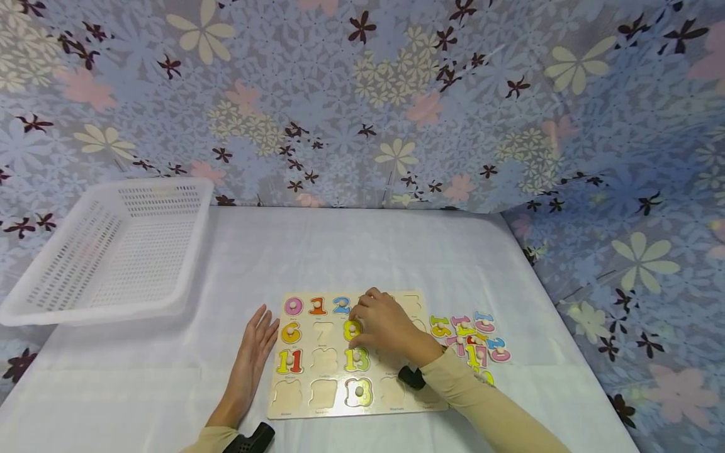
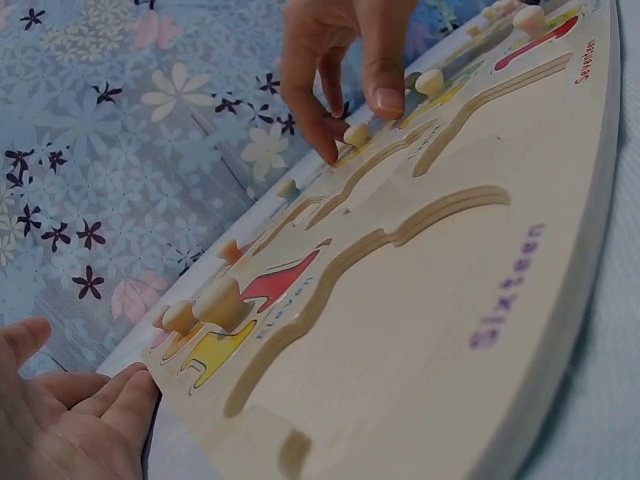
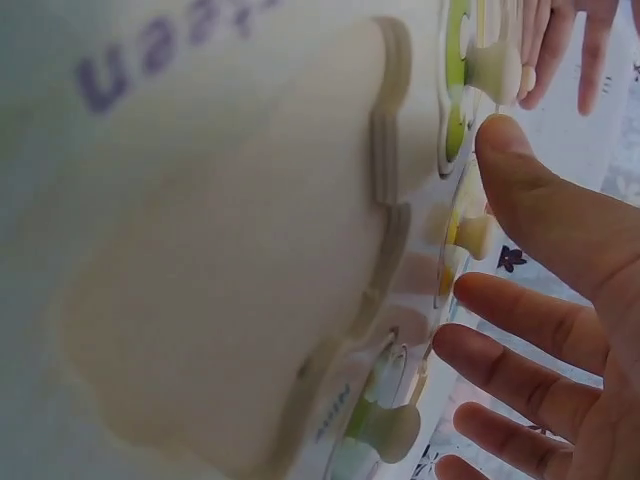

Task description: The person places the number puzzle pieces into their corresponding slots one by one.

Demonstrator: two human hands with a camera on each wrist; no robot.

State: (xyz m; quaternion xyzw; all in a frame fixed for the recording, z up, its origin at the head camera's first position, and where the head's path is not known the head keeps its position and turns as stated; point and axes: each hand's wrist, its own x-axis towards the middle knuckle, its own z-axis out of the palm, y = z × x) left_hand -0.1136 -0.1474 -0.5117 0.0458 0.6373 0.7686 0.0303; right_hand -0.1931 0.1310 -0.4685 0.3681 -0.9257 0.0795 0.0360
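Observation:
A wooden number puzzle board lies on the table, several knobbed numbers seated in it. My right hand hovers above its upper middle, fingers spread and slightly bent. In the right wrist view the thumb and fingertips stand apart on either side of the knob of the yellow 8, pinching nothing. A green-and-white piece sits by the word Nine. Below the hand are the 13 and the 18. My left hand rests beside the board's left edge with extended fingers, near the 6 and 11.
Loose number pieces lie in an overlapping cluster right of the board. A white plastic basket stands at the table's left. A flowered cloth hangs behind the white-covered table and along its right side.

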